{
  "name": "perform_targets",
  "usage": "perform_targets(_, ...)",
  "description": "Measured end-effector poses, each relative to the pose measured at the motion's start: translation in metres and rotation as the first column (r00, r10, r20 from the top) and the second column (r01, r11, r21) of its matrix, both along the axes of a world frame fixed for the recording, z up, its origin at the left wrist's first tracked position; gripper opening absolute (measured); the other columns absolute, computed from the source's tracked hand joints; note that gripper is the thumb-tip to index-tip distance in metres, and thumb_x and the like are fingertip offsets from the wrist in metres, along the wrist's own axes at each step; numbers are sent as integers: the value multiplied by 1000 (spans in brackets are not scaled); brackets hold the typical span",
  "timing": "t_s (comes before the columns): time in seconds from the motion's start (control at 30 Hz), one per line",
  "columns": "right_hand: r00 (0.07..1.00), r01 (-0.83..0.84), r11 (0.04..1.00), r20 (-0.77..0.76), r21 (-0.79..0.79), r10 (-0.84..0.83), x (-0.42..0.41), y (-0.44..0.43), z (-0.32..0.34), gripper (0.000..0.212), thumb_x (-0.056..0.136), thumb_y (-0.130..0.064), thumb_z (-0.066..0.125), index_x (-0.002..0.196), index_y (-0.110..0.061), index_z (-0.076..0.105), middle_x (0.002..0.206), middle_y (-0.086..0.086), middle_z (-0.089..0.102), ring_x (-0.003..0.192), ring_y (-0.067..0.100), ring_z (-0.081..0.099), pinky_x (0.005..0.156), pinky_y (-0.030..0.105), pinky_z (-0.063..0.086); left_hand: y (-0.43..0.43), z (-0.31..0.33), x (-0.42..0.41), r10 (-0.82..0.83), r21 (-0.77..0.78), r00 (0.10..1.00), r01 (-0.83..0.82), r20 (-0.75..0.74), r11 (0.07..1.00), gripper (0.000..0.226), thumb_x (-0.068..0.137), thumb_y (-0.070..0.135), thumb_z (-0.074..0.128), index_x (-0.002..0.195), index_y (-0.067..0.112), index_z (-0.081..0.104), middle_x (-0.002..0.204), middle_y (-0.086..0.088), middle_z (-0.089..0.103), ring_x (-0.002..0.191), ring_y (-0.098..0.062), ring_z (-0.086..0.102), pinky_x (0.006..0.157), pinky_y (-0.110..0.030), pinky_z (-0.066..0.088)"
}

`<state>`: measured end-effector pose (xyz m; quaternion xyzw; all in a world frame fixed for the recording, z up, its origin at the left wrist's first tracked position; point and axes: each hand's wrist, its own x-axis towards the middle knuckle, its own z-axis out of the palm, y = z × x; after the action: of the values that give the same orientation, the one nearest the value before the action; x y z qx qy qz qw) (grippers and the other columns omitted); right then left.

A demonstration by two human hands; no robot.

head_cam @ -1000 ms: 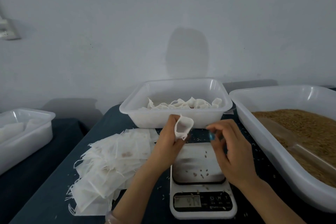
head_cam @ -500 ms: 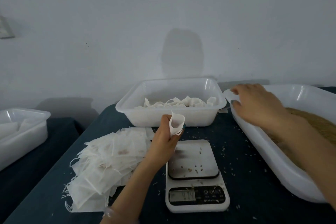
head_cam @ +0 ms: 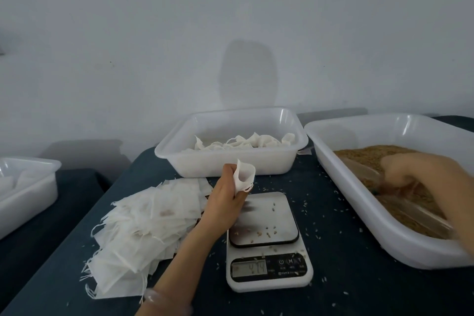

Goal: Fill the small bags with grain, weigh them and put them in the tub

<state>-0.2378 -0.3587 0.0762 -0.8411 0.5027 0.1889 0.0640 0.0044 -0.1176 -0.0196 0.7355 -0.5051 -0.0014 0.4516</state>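
Spare tub (head_cam: 28, 187): sitting beyond the table's left edge on a separate dark surface, out of the action.
Empty bags (head_cam: 143, 226): fanning out in a loose pile along the left edge of the table (head_cam: 333, 226), right beside the left forearm, so a fresh one looks an easy pick.
Left hand (head_cam: 225, 200): coming up from the near edge, wrist cocked, thumb and fingers pinching the small bag low down.
Small bag (head_cam: 245, 174): standing upright over the scale's far-left corner, mouth gaping upward. I'd say it's waiting for grain.
Tub (head_cam: 179, 154): sitting mid far edge, just behind the held bag and holding the finished bags (head_cam: 243, 142); a short drop-off.
Scale (head_cam: 266, 251): sitting centre, toward the near edge, with only stray grains lying on the platter.
Grain tray (head_cam: 333, 151): running along the right edge, brown grain (head_cam: 372, 154) heaped inside.
Right hand (head_cam: 420, 174): lying palm down in the grain at a clear scoop (head_cam: 420, 215); it's blurring, so I can't tell whether it's gripping.
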Motion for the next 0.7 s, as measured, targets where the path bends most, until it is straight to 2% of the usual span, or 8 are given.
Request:
perform_targets(0.1,998,15,999,64,45,-18,5,2,-2,26,94,-29,58,109,-9,51,97,6,61,74,16,65,51,21,51,1,-1,0,-9,4,1000,9,15,1000,31,97,25,54,100,42,29,96,17,52,88,0,52,64,-18,40)
perform_targets(0.17,995,7,1000,99,26,-10,8,0,-4,32,97,-28,53,121,-7,52,102,5,61,85,17,63,67,25,53,1,-1,0,-14,14,999,14,36,1000,31,97,24,54,100,41,29,95,16,52,89,1,51,63,-15,41)
perform_targets(0.2,991,10,1000,134,14,-12,9,-2,-5,29,98,-25,52,120,-6,54,101,6,62,85,18,62,71,27,53,0,-1,0,-17,22,999,16,46,1000,31,97,23,54,100,41,29,95,16,52,89,0,51,64,-17,42)
perform_targets(0.3,983,2,997,183,-76,12,10,-6,-10,9,98,-17,51,101,-9,55,89,7,61,73,16,56,62,24,47,-1,-2,0,-10,34,998,8,62,999,34,97,22,54,101,42,27,96,17,51,90,-2,52,68,-22,45)
perform_targets(0.4,993,19,989,115,-148,-2,11,-7,-17,14,98,-12,48,108,-8,57,84,7,53,76,18,53,69,26,44,-1,-3,1,0,30,998,-3,68,1000,35,97,22,54,102,44,26,95,20,50,92,0,51,67,-18,43)
perform_targets(0.53,1000,0,1000,-2,-26,0,13,-4,-23,31,99,-4,41,127,0,52,78,4,42,74,15,49,74,25,43,-1,-4,2,0,40,997,-4,78,999,35,97,25,55,102,44,26,96,20,49,89,-2,53,65,-16,42)
perform_targets(0.63,993,-28,996,119,83,18,15,0,-23,18,98,-8,43,85,-17,53,79,-1,44,71,13,46,68,23,42,0,-3,1,-3,40,997,0,82,999,34,97,26,54,103,44,27,96,22,49,91,1,52,67,-16,44)
perform_targets(0.7,984,-22,992,179,121,-1,16,-1,-21,20,97,-12,47,78,-17,48,85,1,52,73,14,49,66,24,42,0,-3,0,-5,42,997,2,76,999,32,98,27,54,103,44,27,96,22,50,90,1,52,67,-17,45)
